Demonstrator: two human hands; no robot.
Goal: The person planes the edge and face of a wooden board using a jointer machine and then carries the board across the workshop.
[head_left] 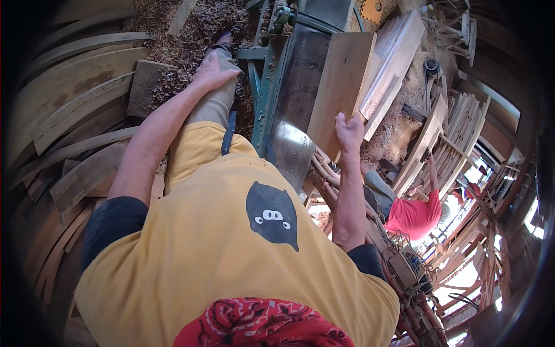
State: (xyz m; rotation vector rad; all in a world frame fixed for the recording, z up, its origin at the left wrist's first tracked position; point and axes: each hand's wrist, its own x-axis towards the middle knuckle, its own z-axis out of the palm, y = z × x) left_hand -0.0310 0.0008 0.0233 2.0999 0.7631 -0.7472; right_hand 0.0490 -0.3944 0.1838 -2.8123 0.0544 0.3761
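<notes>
My left hand [215, 72] lies over the knee of my grey trouser leg, thumb apart from the fingers, holding nothing. The right hand [350, 134] is closed at the right edge of a wide wooden plank [341, 75], its fingers curled and partly hidden from view. This plank slants along a green machine [267, 95] with a dark, worn metal bed [299, 75]. Close by on the plank's right lies a stack of pale boards [393, 63].
Wood shavings [199, 34] cover the floor ahead. Curved-looking boards [81, 75] are stacked at the left. At the right, a person in a red shirt [413, 217] bends beside more stacked boards [462, 133]. Tangled cords [407, 260] hang on a rail near my right arm.
</notes>
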